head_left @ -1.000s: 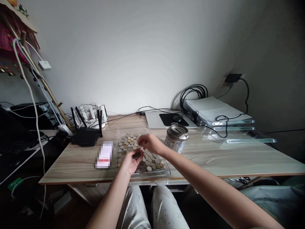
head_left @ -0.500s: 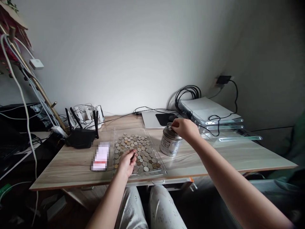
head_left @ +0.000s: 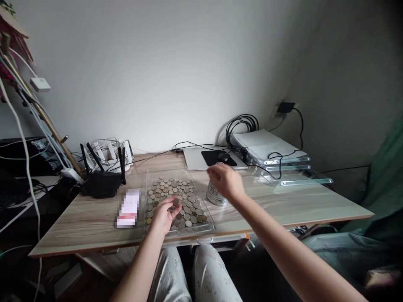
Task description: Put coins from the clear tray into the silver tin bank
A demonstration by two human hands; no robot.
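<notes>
Coins (head_left: pixel 176 196) in tray (head_left: pixel 201 228) — left hand (head_left: pixel 163 214) grip cupping some, right hand (head_left: pixel 225 181) fingers loosely spread above can (head_left: pixel 214 196)

Under my left hand (head_left: pixel 163 214) the tray (head_left: pixel 208 226) looked like clear, glossy plastic, and the coins (head_left: pixel 185 197) just beyond my fingers (head_left: pixel 174 206) were dull metal, some silvery, some brassy. Behind my right hand (head_left: pixel 225 181) the can (head_left: pixel 214 197) showed a smooth metal sheen. The table (head_left: pixel 299 201) beneath was matt, pale wood grain.
</notes>
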